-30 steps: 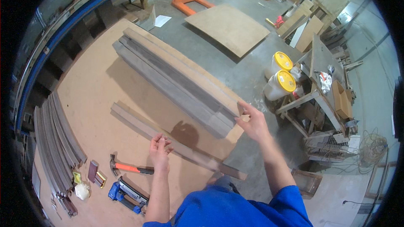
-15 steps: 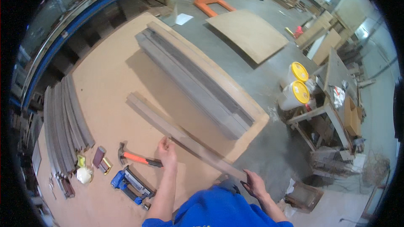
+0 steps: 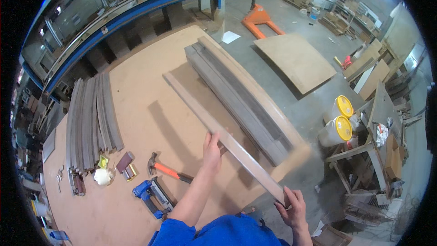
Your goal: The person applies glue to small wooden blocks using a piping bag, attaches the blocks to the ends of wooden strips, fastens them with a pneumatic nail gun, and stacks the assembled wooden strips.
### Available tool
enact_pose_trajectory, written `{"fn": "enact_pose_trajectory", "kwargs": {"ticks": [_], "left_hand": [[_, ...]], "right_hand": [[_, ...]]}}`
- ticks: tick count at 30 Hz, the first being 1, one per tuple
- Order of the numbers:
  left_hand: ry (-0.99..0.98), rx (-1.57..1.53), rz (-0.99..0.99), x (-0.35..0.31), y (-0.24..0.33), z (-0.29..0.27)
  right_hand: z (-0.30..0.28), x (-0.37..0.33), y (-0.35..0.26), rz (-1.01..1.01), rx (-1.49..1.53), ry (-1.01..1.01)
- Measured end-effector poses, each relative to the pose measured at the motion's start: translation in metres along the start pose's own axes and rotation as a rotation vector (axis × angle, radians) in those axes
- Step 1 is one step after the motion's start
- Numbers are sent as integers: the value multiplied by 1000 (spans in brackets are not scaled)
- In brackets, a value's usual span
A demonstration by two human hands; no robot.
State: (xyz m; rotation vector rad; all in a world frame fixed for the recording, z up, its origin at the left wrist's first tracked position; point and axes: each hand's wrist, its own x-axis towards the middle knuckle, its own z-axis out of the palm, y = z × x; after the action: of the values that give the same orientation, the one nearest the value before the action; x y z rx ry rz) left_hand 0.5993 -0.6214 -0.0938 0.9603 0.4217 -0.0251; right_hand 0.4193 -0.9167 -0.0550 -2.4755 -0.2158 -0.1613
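Observation:
A long, narrow wood-toned strip (image 3: 246, 155) slants over the table, raised above it and casting a shadow. My left hand (image 3: 212, 151) grips it near the middle, and my right hand (image 3: 292, 206) has its fingers wrapped round the near right end. Beyond the strip lies a stack of long grey boards (image 3: 236, 105) along the table's right side. A hammer (image 3: 169, 168) with an orange and black handle rests left of my left forearm. Closer to me is a blue nail gun (image 3: 152, 197).
Grey strips (image 3: 93, 118) lie in a row on the tan table (image 3: 136, 82) at left, near a white lump (image 3: 103, 176) and a dark red block (image 3: 124, 162). On the floor at right stand yellow-lidded buckets (image 3: 342, 129), a cluttered workbench (image 3: 364, 150), a flat panel (image 3: 296, 61) and an orange pallet jack (image 3: 259, 20).
The strip has been lifted off the table, and my left hand, which was beside it, now grips its middle. My right hand still holds the end. The whole view has shifted.

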Motion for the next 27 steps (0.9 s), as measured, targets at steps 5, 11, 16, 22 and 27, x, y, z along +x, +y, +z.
{"fn": "enact_pose_trajectory", "kwargs": {"ticks": [5,11,16,22,27], "left_hand": [[-163,-28,42,42,34,41],[-110,161,34,119,41,57],[-115,136,40,136,45,71],[-148,354,30,129,41,67],[-169,825,189,135,25,38]], "right_hand": [[-14,43,-17,-73,-131,80],[-12,86,-18,-92,-159,112],[-6,113,-17,-88,-110,165],[4,122,-5,-56,-100,169],[7,121,3,-41,-186,264]]}}
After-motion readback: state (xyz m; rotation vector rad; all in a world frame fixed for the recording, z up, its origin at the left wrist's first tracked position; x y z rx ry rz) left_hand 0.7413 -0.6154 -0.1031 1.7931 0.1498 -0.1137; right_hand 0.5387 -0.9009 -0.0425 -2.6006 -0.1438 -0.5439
